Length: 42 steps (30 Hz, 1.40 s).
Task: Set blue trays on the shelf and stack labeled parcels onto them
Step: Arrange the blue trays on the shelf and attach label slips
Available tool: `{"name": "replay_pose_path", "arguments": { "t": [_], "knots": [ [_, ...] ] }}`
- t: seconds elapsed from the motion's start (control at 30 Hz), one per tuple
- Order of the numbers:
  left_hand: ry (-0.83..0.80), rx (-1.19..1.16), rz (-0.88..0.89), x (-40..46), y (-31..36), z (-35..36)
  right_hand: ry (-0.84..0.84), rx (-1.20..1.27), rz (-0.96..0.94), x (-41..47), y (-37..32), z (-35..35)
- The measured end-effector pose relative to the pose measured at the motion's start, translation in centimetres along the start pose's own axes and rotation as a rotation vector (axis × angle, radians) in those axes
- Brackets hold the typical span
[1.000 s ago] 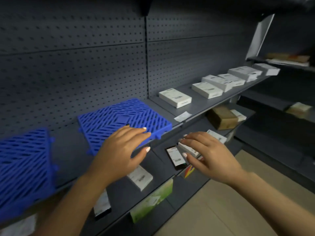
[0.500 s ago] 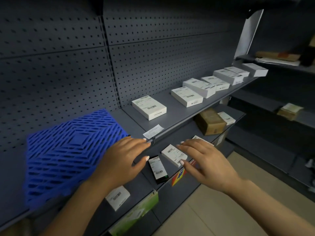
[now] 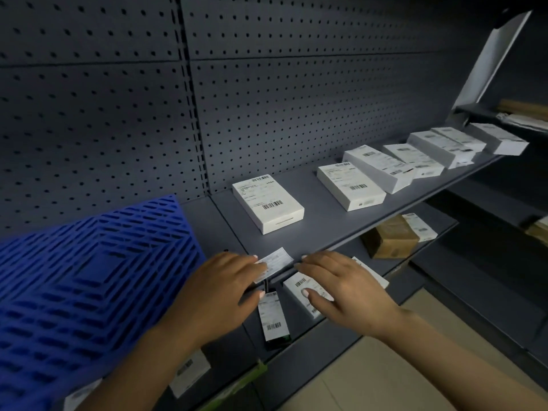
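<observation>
Nearest the camera, the left hand (image 3: 221,295) and the right hand (image 3: 345,295) are hovering side by side at the front lip of the dark grey metal shelf (image 3: 335,232), both with fingers extended and relaxed, gripping nothing. The left fingertips are reaching over a small white paper slip (image 3: 274,262) lying at the shelf edge; whether they are touching it I cannot tell. Below the hands, on a lower shelf, a narrow black box with a white barcode label (image 3: 274,320) and a white labelled box (image 3: 305,290) are lying partly hidden.

To the left of the left hand, the blue slotted plastic tray (image 3: 89,277) is sitting on the shelf, just beside that wrist.

Further back and to the right, the nearest white labelled cardboard parcel (image 3: 268,203) is lying flat, its long axis running away from the edge and slanting left. It is sitting ahead of both hands, roughly between them and slightly nearer the left. More white labelled parcels (image 3: 415,161) are trailing off rightward along the shelf, well apart from the tray.
</observation>
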State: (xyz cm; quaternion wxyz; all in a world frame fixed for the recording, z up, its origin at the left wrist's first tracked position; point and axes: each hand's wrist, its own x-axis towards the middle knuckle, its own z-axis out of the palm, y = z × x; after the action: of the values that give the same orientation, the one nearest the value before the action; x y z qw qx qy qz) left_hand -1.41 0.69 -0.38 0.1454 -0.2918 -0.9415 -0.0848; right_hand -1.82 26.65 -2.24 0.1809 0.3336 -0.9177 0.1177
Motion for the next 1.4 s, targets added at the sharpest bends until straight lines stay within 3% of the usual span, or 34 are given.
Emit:
{"name": "replay_pose_path", "arguments": {
  "t": [0.27,0.43,0.6,0.83,1.03,1.27,1.4],
  "knots": [
    [-0.044,0.059,-0.080,1.2,0.3,1.8,-0.033,0.085,-0.113,3.2,3.1,3.1],
    [-0.066,0.054,-0.116,1.3,1.1,3.3,0.039,0.115,-0.219,3.2,4.6,4.8],
    [0.023,0.097,-0.209,1.4,2.7,3.9,0.161,0.090,-0.381,3.7,6.6,5.9],
    [0.078,0.112,-0.312,0.6,5.6,4.8,0.220,0.160,-0.522,4.3,8.3,5.8],
    [0.251,0.141,-0.368,0.1,8.3,4.7,0.193,0.135,-0.689,5.3,9.2,5.6],
    [0.448,0.235,-0.385,-1.5,8.9,3.7,0.297,0.258,-0.757,6.3,7.6,4.0],
    [0.468,0.292,-0.414,-3.6,7.8,1.5,0.369,0.328,-0.776,7.9,4.3,3.7]
  ]
}}
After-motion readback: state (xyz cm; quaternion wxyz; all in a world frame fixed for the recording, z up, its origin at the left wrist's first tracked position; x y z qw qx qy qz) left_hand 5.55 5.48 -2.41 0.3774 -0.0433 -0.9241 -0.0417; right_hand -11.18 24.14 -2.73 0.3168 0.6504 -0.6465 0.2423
